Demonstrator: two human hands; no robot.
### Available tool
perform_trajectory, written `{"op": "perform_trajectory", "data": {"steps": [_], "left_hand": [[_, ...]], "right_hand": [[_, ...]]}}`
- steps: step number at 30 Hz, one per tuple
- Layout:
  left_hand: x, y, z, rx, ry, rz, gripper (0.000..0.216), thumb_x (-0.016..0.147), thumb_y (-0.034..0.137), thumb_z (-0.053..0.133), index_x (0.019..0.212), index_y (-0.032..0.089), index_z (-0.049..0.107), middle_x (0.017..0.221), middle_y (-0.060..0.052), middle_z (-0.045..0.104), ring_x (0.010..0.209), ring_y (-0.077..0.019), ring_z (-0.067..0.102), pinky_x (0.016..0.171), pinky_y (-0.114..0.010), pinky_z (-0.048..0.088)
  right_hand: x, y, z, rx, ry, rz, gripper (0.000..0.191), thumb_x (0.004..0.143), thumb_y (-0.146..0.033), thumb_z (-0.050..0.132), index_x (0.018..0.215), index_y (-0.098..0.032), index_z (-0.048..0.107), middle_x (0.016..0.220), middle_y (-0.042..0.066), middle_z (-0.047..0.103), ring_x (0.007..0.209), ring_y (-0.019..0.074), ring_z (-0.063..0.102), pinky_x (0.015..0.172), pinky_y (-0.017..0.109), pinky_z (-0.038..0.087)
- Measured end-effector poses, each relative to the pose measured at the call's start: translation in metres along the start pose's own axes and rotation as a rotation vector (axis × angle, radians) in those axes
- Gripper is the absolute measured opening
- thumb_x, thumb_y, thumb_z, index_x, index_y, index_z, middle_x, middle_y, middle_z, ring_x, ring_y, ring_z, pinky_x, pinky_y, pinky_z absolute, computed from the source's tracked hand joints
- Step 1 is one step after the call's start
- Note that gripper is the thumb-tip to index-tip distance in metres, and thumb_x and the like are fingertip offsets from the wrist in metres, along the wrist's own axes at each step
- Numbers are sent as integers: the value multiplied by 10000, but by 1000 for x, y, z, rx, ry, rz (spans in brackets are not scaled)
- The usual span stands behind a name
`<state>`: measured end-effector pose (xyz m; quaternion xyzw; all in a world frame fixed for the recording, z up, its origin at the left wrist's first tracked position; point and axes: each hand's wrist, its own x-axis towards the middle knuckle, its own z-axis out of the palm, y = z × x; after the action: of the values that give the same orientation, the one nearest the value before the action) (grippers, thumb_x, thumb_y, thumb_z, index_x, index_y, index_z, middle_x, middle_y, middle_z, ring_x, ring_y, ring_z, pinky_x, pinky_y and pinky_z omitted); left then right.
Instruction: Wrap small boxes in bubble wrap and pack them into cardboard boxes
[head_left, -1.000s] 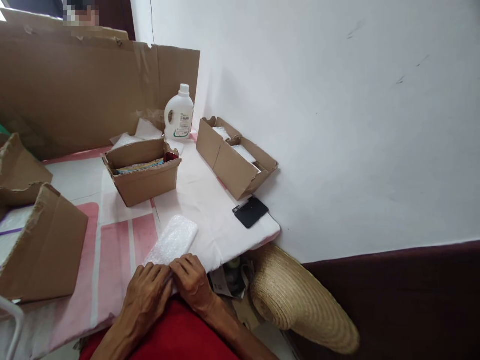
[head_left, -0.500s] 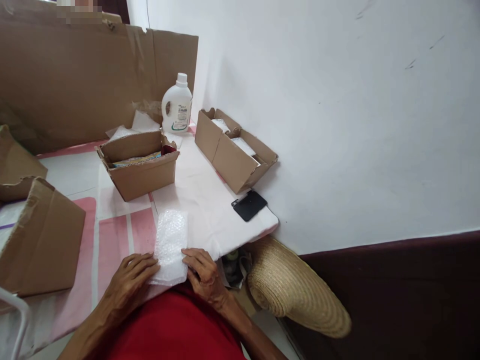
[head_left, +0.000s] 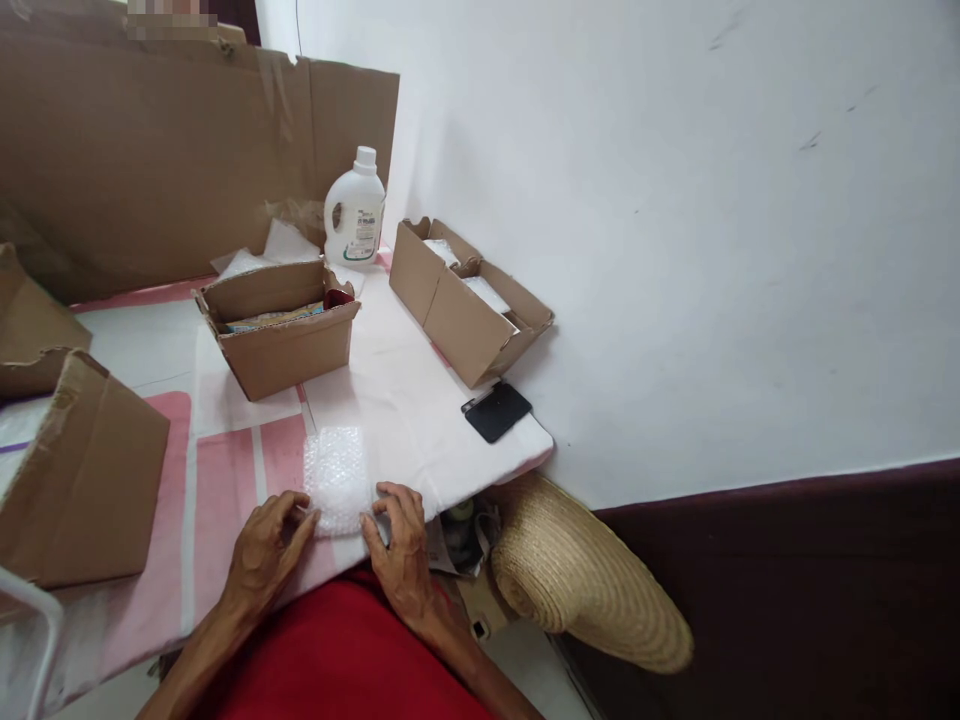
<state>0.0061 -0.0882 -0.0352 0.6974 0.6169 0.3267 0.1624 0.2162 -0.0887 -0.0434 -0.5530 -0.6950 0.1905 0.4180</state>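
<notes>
A small bubble-wrap packet (head_left: 336, 482) lies on the pink and white cloth at the near edge of the table (head_left: 247, 460). My left hand (head_left: 266, 545) holds its left side with curled fingers. My right hand (head_left: 397, 545) pinches its right side. The packet looks folded into a short, nearly square shape between both hands.
An open cardboard box (head_left: 279, 330) with packets stands behind the packet. A second box (head_left: 469, 305) sits by the wall, a black phone (head_left: 496, 411) in front of it. A white bottle (head_left: 355, 212), a cardboard sheet (head_left: 150, 150), a box (head_left: 82, 480) at left and a straw hat (head_left: 592, 580) below right.
The bubble-wrap packet lay long and slanted with both hands on its near end; it has been turned straight and shortened, and my hands have moved apart to its two sides.
</notes>
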Motion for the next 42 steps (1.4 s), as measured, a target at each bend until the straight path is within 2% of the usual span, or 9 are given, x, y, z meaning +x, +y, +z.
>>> {"op": "perform_trajectory", "data": {"steps": [3,6,12,18,25,29,32,36,42], "left_hand": [[-3,6,1,88,100,13,297,943,442,560,1148,229,593,845,-10,686,750,-186,669,706,-319,543],[-8,14,-4,249,264,215,411,921,323,628,1300,197,530,1009,-83,712,912,-231,678,831,-369,522],[-7,14,-2,371,54,560,380,908,133,586,1280,205,600,1216,-98,719,1151,-257,640,982,-392,424],[8,6,-5,299,9,584,361,931,90,482,1258,192,596,1124,-68,749,1022,-204,672,925,-358,436],[48,13,-17,-25,-72,187,292,996,368,485,1213,232,625,1024,-39,759,837,-169,702,759,-304,536],[73,7,-10,-31,-23,-21,407,985,480,459,1237,202,617,1012,-59,752,807,-194,706,730,-336,565],[74,9,-4,112,109,82,419,989,393,456,1331,180,572,1253,-139,687,1129,-275,652,954,-451,511],[54,11,9,350,32,401,509,966,252,484,1475,236,470,1490,-139,544,1375,-289,502,1105,-460,395],[36,-5,32,429,-41,401,649,963,415,524,1560,250,330,1574,-132,446,1451,-304,412,1121,-461,370]], "right_hand": [[2,0,3,-18,11,19,83,919,-138,580,941,-217,573,1066,88,624,1081,266,550,930,443,479],[7,-1,3,-29,9,23,106,904,-124,594,899,-227,567,1021,76,629,1054,265,554,912,438,476],[18,-3,-3,-5,-49,66,137,868,-115,643,891,-229,572,948,52,632,978,259,574,895,442,494],[27,7,-22,97,-213,-104,726,727,-221,858,1359,-236,499,1372,123,543,1262,306,506,1071,490,462],[60,15,-17,135,-183,-110,99,887,-172,675,971,-218,652,965,50,688,947,231,598,861,380,507],[80,18,-2,40,-207,2,113,882,-195,688,802,-215,610,821,17,666,819,209,588,763,340,477],[87,21,5,-6,-203,56,148,885,-221,684,768,-217,593,783,6,648,781,199,593,738,328,481],[86,19,6,-1,-95,36,152,906,-251,650,1049,-200,629,968,66,662,864,222,628,778,362,535],[75,20,-2,-128,-238,-372,509,904,-206,651,1395,-203,517,1429,143,562,1332,313,490,1086,505,434]]}}
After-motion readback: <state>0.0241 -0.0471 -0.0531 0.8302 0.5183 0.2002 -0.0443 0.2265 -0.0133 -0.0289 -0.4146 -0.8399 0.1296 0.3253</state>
